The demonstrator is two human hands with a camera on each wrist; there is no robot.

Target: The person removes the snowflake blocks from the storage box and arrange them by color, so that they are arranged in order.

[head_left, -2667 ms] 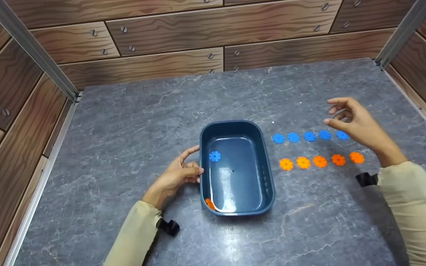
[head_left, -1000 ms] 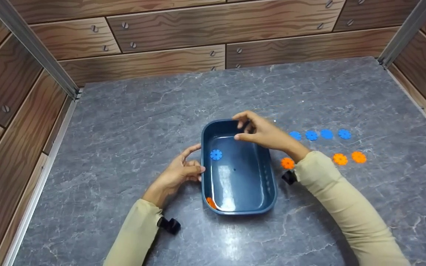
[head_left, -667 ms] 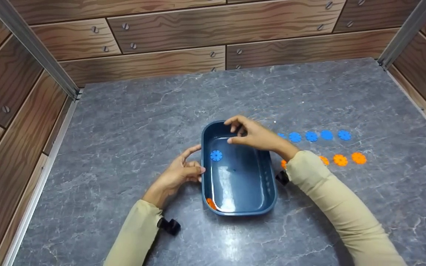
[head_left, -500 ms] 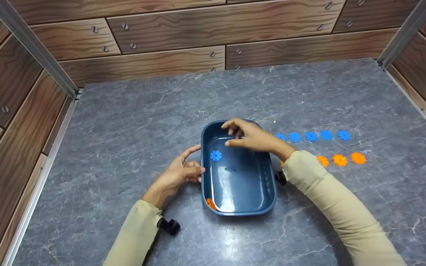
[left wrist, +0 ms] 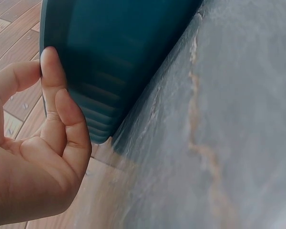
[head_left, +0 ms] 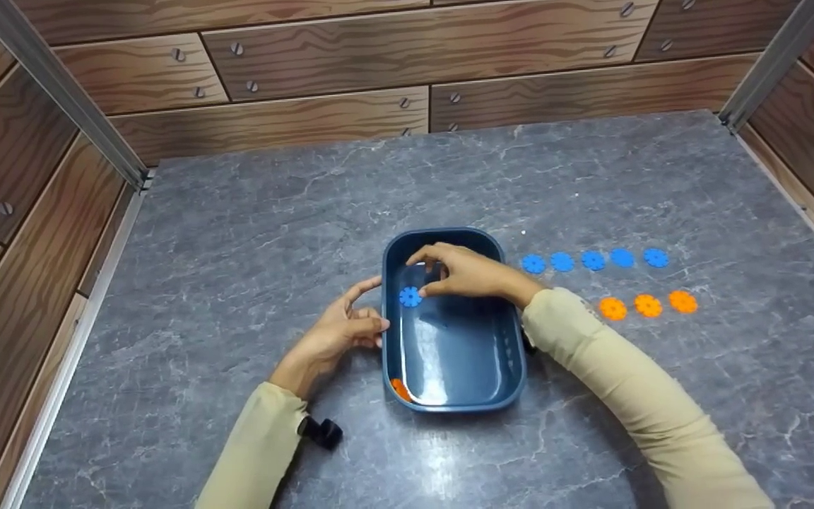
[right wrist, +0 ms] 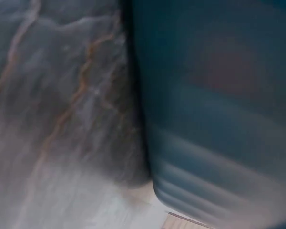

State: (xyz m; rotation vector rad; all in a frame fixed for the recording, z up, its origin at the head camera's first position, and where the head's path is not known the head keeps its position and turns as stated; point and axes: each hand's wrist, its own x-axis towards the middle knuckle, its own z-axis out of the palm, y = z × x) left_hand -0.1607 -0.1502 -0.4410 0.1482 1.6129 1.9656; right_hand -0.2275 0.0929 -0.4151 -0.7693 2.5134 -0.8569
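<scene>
A dark blue plastic tub (head_left: 453, 408) stands on the table. My left hand (head_left: 340, 329) pinches its left rim; in the left wrist view the thumb hooks over the edge and the fingers press the outer wall. My right hand (head_left: 460, 272) reaches down inside the tub, fingers bent and spread apart from the thumb. Its thumb tip is right at the edge of a blue notched disc (head_left: 409, 297) on the tub's floor. An orange notched disc (head_left: 400, 389) leans in the near left corner. The right wrist view shows only the tub's outer wall (right wrist: 219, 109) and tabletop, no hand.
To the tub's right lies a row of several blue discs (head_left: 593, 261). Nearer is a row of orange discs (head_left: 648, 305), partly hidden by the right sleeve (head_left: 612, 360). The grey marbled table (head_left: 294, 212) is bounded by wood-patterned walls (head_left: 322, 60).
My right hand has moved left from over the blue row and down into the tub, to the blue disc there. The left hand keeps its hold on the rim.
</scene>
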